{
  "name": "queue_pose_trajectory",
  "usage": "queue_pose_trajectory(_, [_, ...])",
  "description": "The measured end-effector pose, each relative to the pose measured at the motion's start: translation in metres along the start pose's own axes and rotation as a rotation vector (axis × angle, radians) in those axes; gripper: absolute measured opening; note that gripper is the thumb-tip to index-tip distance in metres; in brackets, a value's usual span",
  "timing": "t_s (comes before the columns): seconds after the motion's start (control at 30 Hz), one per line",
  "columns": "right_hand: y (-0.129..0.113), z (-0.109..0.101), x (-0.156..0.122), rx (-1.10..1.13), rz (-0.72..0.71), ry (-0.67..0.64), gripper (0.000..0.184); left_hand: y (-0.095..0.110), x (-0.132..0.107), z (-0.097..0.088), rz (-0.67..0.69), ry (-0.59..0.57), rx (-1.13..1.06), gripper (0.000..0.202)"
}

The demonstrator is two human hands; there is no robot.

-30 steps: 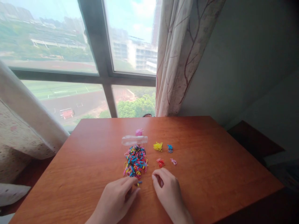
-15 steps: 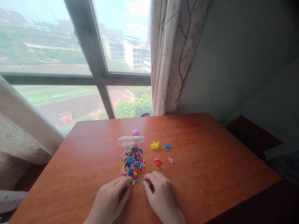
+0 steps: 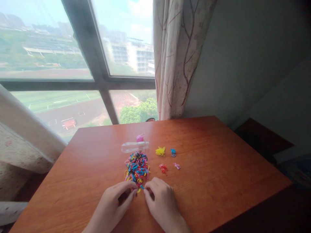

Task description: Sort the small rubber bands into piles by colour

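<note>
A heap of small multicoloured rubber bands (image 3: 137,166) lies mid-table, just beyond my fingertips. My left hand (image 3: 115,200) is closed in a pinch at the heap's near edge, with a yellow rubber band (image 3: 139,191) showing at its fingertips. My right hand (image 3: 162,200) pinches the right end of a blue rubber band (image 3: 142,187), which spans the small gap between the hands. To the right are sorted clusters: yellow bands (image 3: 160,151), blue bands (image 3: 173,152), red bands (image 3: 163,168) and pink bands (image 3: 177,166).
Behind the heap lies a clear plastic container (image 3: 135,147) on its side, with a pink object (image 3: 140,138) beyond it. The wooden table (image 3: 218,161) ends at a window (image 3: 131,97) and a patterned curtain (image 3: 173,64).
My right hand has moved left, closing on the blue band that stuck out by my left fingertips. The left hand stays near the heap. The view has shifted slightly.
</note>
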State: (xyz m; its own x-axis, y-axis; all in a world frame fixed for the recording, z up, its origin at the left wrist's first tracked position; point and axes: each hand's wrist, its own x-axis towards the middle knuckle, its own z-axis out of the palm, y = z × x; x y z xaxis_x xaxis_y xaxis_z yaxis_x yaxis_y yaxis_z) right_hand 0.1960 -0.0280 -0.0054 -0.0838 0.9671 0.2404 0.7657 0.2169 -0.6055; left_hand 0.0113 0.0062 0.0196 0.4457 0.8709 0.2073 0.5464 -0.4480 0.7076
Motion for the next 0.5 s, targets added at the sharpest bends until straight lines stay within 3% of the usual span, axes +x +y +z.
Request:
queue_pose_trajectory(0.1, [0.000,0.000,-0.001,0.003,-0.005,0.011,0.017,0.007,0.014,-0.003,-0.003,-0.005,-0.027,0.015])
queue_pose_trajectory(0.23, [0.002,0.001,-0.002,0.008,-0.009,0.012,0.017,0.019,0.056,-0.001,0.051,0.037,0.094,0.018])
queue_pose_trajectory(0.4, [0.002,0.002,-0.002,0.026,0.002,0.014,0.021,0.027,0.119,0.014,0.062,-0.017,0.206,0.017])
queue_pose_trajectory(0.5, [0.002,0.003,-0.001,0.033,-0.002,0.014,0.020,0.026,0.145,0.024,0.061,-0.064,0.233,0.017])
